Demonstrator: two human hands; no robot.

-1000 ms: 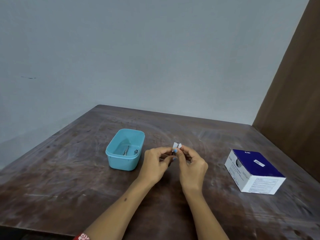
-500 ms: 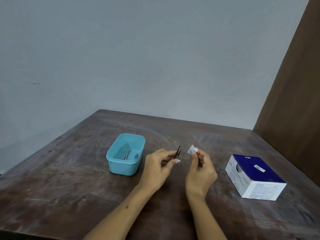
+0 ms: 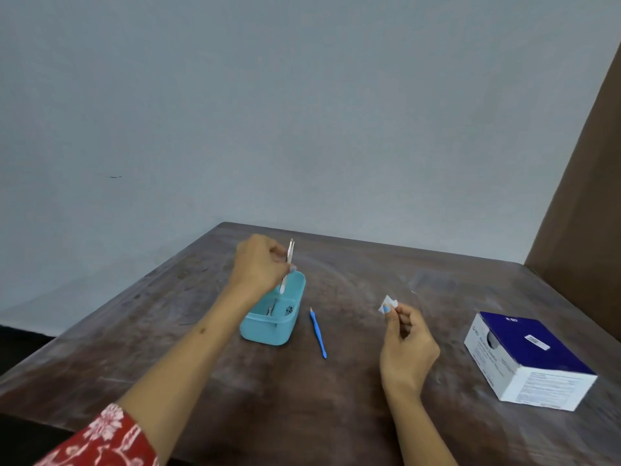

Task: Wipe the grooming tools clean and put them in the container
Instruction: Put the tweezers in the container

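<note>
Left hand [image 3: 260, 267] has gone from mid-table over to the teal container; half a second back it held the tool right beside the right hand, now the two hands are well apart. A blue tool that was not visible before now lies on the table.

Dark brown worn wooden table [image 3: 336, 398] fills the lower frame, grey wall behind, brown panel at far right.

White and navy cardboard box [image 3: 527, 358] sits on the table at the right, near edge, well apart from everything else.

Teal rectangular plastic container [image 3: 274, 322] stands left of centre. Small metal tools [image 3: 279, 309] lie on its floor, too small to tell what kind.

Left hand is above the container's far end, fingers curled, pinching a slim silver metal tweezer-like tool [image 3: 287, 267]. Tool is near upright, slightly tilted, lower tip down inside the container opening, upper end above the fingers.

Right hand [image 3: 406, 344] is raised right of centre, fingers curled, thumb and forefinger pinching a small folded white wipe pad [image 3: 388, 303].

Thin blue plastic stick tool with pointed tip [image 3: 318, 332] lies flat on the table just right of the container, between container and right hand, touching neither.

Red and white floral sleeve [image 3: 100, 438] at the near left corner.
</note>
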